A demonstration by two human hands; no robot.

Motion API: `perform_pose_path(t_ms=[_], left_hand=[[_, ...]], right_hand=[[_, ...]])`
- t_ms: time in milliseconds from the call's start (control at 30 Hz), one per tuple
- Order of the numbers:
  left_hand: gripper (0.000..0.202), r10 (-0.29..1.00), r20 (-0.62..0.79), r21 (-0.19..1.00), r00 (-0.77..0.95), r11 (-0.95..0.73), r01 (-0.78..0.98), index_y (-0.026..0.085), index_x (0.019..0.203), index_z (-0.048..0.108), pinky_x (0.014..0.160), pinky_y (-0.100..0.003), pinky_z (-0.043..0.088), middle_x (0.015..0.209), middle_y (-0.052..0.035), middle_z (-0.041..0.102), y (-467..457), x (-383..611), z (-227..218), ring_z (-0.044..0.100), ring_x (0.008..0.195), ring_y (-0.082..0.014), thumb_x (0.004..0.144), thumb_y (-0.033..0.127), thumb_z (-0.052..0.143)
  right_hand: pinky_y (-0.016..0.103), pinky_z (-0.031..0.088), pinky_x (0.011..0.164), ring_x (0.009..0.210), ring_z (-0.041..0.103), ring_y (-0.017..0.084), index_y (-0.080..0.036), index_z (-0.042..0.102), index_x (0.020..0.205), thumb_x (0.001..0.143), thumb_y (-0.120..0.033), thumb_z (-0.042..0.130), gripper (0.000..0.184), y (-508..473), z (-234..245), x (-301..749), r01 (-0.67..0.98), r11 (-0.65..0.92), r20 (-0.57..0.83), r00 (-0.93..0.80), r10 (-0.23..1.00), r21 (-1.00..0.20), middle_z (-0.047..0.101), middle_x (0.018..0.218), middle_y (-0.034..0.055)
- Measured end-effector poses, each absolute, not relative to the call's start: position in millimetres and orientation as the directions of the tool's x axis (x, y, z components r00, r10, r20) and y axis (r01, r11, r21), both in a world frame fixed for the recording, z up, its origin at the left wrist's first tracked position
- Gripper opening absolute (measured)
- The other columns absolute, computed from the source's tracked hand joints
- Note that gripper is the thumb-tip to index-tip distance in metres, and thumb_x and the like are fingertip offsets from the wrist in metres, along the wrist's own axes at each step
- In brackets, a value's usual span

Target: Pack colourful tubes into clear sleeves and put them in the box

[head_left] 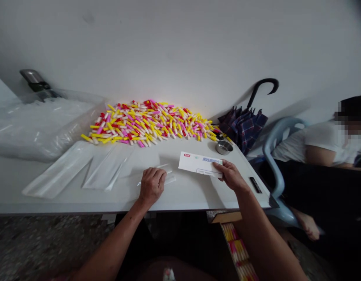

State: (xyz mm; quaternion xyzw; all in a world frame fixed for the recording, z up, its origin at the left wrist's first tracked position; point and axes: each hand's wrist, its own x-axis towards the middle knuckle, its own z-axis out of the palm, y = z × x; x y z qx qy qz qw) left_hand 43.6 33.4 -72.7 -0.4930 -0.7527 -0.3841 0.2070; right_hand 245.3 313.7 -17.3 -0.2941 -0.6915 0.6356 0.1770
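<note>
In my right hand (229, 173) is a white printed card (198, 164), pinched at its right end and raised above the table. My left hand (152, 182) is closed, with its fingers curled down over a clear plastic sleeve (169, 178) on the tabletop; part of the sleeve is hidden under the hand. Two flat, clear plastic bags (103, 169) lie to the left of that hand. Behind both hands spreads a large heap of short tubes (148, 123) with yellow, red, pink and white parts.
A big bag of clear plastic (46, 125) covers the table's left side. At the right are a metal bowl (224, 147), a black marker-like object (255, 185) and a folded plaid umbrella (243, 127). Below sits an open box of tubes (239, 249). A person (323, 144) sits beside a blue-grey chair (274, 160).
</note>
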Motion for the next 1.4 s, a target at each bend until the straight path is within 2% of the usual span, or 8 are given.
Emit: perform_pose_path(t_ms=[300, 967, 1400], left_hand=[[0.015, 0.595, 0.687, 0.364, -0.417, 0.214, 0.906, 0.021, 0.096, 0.065, 0.085, -0.040, 0.043, 0.092, -0.0062, 0.069, 34.0, 43.4, -74.1, 0.060, 0.091, -0.0231, 0.101, 0.022, 0.051], [0.017, 0.646, 0.664, 0.327, -0.377, 0.203, 0.923, 0.021, 0.097, 0.068, 0.084, -0.041, 0.043, 0.093, -0.0064, 0.069, 33.2, 44.3, -76.4, 0.058, 0.090, -0.0233, 0.101, 0.023, 0.052], [0.019, 0.648, 0.660, 0.326, -0.381, 0.210, 0.922, 0.021, 0.096, 0.068, 0.084, -0.040, 0.042, 0.091, -0.0061, 0.068, 33.2, 44.2, -75.4, 0.056, 0.088, -0.0227, 0.102, 0.024, 0.050]], right_hand=[[0.025, 0.034, 0.041, 0.047, 0.041, 0.011, -0.021, 0.058, 0.078, 0.082, -0.060, 0.074, 0.042, 283.8, -21.8, 249.4, 0.233, 0.054, -0.155, -0.784, 0.601, -0.971, 0.053, 0.059, -0.0026], [0.024, 0.034, 0.041, 0.049, 0.043, 0.010, -0.021, 0.061, 0.075, 0.081, -0.056, 0.075, 0.039, 300.0, -22.1, 238.6, 0.335, 0.071, -0.265, -0.842, 0.470, -0.939, 0.055, 0.060, -0.0036], [0.023, 0.033, 0.042, 0.049, 0.042, 0.010, -0.020, 0.060, 0.074, 0.080, -0.056, 0.076, 0.040, 302.4, -23.8, 239.8, 0.362, 0.045, -0.301, -0.831, 0.469, -0.931, 0.054, 0.060, -0.0037]])
